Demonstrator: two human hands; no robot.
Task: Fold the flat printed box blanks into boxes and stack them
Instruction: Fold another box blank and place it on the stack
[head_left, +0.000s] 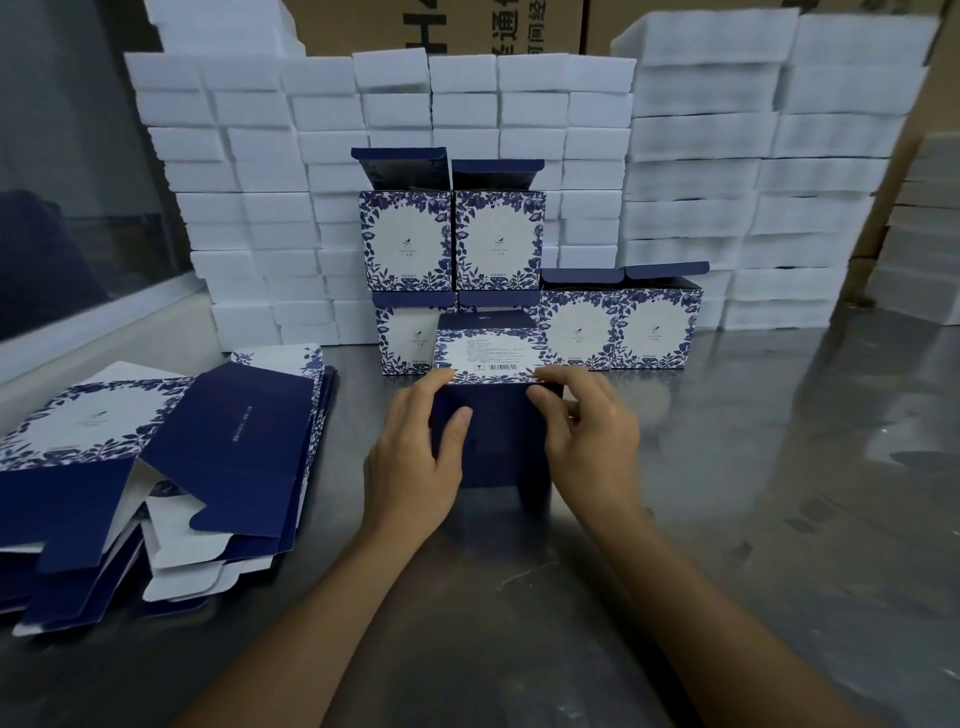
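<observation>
Steel table (727, 519): box (493, 415) at centre, left hand (415, 467) and right hand (587, 431) both gripping its side edges, thumbs on the navy face. Blanks (156, 467) piled at left edge. Folded boxes (498, 239) stacked just behind; bare table to the right.

Steel table (727, 493), reflective; white foam blocks (249, 171) stacked along its far edge. Cardboard cartons (467, 26) behind. Glass partition (78, 182) at left.
</observation>
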